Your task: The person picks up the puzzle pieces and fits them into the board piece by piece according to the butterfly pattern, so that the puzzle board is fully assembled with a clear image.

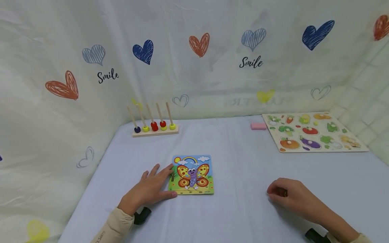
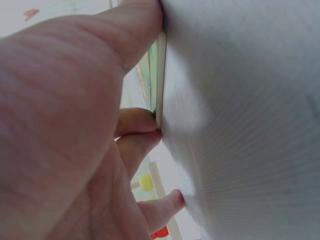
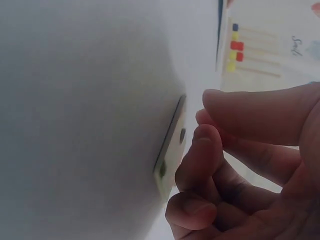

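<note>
A square butterfly picture board lies flat on the white-covered table in the head view. At its left side is my left hand, fingers spread and mostly straight. The thumb lies along the lower left corner and the index fingertip meets the left edge; in the left wrist view, the left hand has thumb and fingertips right at the board's thin edge. Well to the right, my right hand rests low over the cloth, fingers loosely curled. In the right wrist view, nothing shows between the right hand's thumb and fingers.
At the back left stands a wooden peg stand with upright rods and blue, yellow and red beads. A vegetable picture board lies at the back right, beside a pink block. A curtain printed with hearts hangs behind.
</note>
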Available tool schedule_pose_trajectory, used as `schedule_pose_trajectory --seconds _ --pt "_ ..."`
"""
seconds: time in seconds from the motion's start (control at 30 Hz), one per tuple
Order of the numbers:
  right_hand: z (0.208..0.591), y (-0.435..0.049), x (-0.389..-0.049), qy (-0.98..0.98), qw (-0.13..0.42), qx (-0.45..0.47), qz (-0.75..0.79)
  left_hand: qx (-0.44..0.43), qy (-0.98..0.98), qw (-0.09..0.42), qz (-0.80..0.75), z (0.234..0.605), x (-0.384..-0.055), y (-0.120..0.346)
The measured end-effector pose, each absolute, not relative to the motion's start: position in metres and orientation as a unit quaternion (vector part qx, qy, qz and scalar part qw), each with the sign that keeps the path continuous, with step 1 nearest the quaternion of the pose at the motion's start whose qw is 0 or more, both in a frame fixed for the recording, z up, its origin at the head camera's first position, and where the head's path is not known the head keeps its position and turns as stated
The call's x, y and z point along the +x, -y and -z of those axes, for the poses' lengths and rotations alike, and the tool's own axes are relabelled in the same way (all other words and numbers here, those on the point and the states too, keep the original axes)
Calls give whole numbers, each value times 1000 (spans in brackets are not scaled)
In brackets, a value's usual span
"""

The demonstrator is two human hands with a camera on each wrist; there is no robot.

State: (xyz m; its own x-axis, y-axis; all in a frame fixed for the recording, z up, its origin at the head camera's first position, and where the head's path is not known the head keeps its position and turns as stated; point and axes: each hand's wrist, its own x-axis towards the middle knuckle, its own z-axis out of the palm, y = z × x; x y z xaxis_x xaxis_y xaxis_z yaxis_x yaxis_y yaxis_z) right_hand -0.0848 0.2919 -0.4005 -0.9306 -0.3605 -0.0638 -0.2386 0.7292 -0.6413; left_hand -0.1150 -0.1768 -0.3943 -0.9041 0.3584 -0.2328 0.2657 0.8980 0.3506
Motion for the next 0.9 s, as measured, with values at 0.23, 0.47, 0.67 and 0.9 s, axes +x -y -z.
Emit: schedule_pose_trajectory --seconds 0.23,0.47,0.67,0.9 --pt "407 -298 -85 -944 84 -157 279 165 -963 146 -158 395 -115 177" --pt "407 -297 -83 -953 41 -168 250 167 -964 142 -149 396 -116 177" --pt "407 -294 -81 -950 27 -188 247 170 -964 142 -150 397 -116 178" --pt "406 -292 -86 -951 71 -138 268 171 -964 143 -146 399 -117 178"
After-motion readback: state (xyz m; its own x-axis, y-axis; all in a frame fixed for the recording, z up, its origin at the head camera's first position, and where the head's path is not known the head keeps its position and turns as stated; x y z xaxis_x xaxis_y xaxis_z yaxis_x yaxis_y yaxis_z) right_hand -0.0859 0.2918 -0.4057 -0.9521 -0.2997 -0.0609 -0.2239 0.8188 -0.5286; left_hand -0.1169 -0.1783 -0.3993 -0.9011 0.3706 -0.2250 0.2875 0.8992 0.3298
